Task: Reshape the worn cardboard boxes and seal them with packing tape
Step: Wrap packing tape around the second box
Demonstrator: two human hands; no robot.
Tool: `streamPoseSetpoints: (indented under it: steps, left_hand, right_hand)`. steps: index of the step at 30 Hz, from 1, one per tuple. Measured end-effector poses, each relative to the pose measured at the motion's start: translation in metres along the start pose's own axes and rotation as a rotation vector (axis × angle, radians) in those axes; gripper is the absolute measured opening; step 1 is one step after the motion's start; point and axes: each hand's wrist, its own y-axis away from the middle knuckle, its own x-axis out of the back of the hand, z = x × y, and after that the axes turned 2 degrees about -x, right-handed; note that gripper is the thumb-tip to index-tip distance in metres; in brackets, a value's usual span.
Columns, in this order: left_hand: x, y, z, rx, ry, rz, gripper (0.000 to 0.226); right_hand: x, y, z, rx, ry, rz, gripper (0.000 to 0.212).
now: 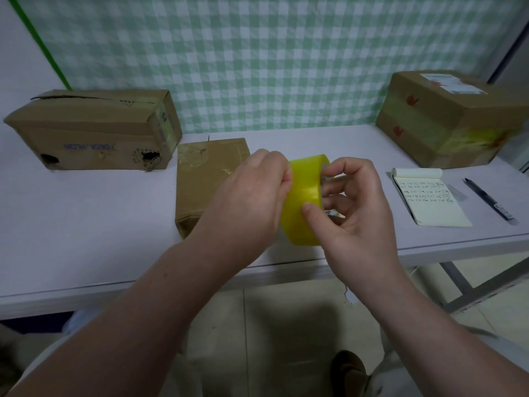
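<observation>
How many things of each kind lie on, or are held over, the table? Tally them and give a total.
3 boxes: left box, middle box, right box
1 tape roll
1 notepad
1 pen
Total: 6

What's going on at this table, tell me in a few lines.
A person holds a yellow packing tape roll in both hands over the white table. The right hand grips the roll, fingers through its core. The left hand pinches at its upper edge, probably hunting for the tape end. A flat cardboard box lies just behind the hands, a torn box with holes stands at the left, and a taped box at the right.
</observation>
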Motion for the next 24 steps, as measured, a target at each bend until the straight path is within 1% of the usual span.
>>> streamPoseSetpoints:
  steps: [2,5,6,8,10,14,18,24]
  left_hand:
    - [0.0022,-0.0006,-0.0002,0.023,0.026,-0.017,0.011]
    - [0.0061,-0.0013,-0.001,0.102,0.163,-0.025,0.02]
    - [0.0067,-0.0016,-0.0012,0.13,0.194,-0.03,0.018]
    - [0.0065,-0.0026,-0.0013,0.15,0.181,-0.022,0.009]
    - [0.0048,-0.0036,-0.0012,0.119,0.121,-0.007,0.003]
    - [-0.0012,-0.0042,-0.0021,0.054,0.064,-0.037,0.013]
    - [-0.0009,-0.003,0.0027,-0.017,0.055,-0.048,0.009]
    - [-0.0029,-0.0017,0.0057,-0.014,0.071,-0.012,0.007]
  right_hand:
    - [0.0008,-0.0002,-0.0006,-0.003,0.005,0.001,0.043]
    - [0.0016,0.0001,-0.0006,-0.004,0.005,-0.003,0.042]
    - [0.0019,0.0004,-0.0006,-0.005,0.009,-0.003,0.042]
    - [0.0025,0.0007,-0.0004,-0.007,0.021,-0.003,0.042]
    - [0.003,0.0006,-0.0005,-0.008,0.032,-0.004,0.042]
    - [0.0041,0.0008,-0.001,0.001,0.065,-0.005,0.042]
    - [0.0056,-0.0004,-0.0031,-0.008,0.064,-0.009,0.041]
    - [0.0074,-0.0026,-0.0061,-0.041,0.021,0.011,0.037]
